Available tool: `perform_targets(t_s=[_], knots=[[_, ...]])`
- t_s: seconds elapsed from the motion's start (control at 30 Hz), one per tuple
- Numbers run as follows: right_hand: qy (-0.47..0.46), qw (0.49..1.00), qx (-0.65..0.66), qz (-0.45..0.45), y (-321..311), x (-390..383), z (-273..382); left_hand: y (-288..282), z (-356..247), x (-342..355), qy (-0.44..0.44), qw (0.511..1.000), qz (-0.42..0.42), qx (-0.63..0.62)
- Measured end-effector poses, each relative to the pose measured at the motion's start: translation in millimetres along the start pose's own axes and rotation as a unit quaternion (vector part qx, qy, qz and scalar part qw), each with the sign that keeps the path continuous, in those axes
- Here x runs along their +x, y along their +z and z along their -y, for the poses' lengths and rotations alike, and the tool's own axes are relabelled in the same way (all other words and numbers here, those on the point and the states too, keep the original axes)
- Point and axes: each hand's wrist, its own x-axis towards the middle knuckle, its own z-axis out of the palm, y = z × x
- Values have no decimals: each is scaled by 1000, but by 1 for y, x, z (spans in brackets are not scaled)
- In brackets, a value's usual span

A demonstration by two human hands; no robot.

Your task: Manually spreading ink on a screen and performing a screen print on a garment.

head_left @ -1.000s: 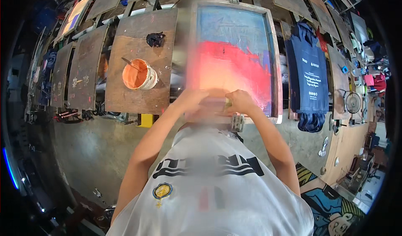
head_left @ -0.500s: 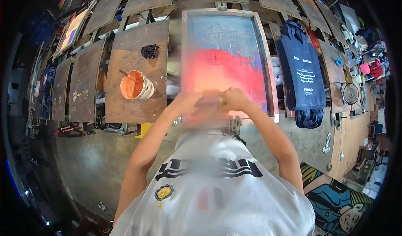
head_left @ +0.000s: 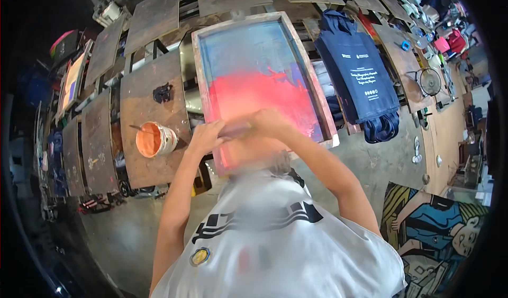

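Both my hands grip a squeegee [head_left: 236,131], a short bar blurred by motion, held crosswise over the near part of a wooden-framed printing screen [head_left: 321,94]. My left hand [head_left: 207,136] is wrapped round its left end and my right hand [head_left: 271,124] is closed on its right end. Bright pink-red ink [head_left: 254,94] covers the middle and near part of the mesh; the far part looks blue-grey. The squeegee's lower edge is hidden by blur, so I cannot tell whether it touches the mesh.
Left of the screen, a brown board [head_left: 153,81] bears an orange ink bucket [head_left: 155,140] with a handled tool in it and a crumpled black thing [head_left: 163,93]. Navy tote bags [head_left: 360,75] lie on the right. A small round fan [head_left: 429,81] stands farther right.
The whole view has turned and tilted, so the screen now slants. My hands stay on the squeegee near the screen's near end, the left one now showing more clearly.
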Motion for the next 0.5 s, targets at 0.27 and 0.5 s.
perform_targets(t_s=[0.27, 0.5], knots=[[301, 950, 40, -79, -29, -91, 7, 19, -43, 94, 174, 984, -22, 30], [461, 873, 61, -148, -21, -139, -5, 54, -102, 168, 257, 962, 44, 77]])
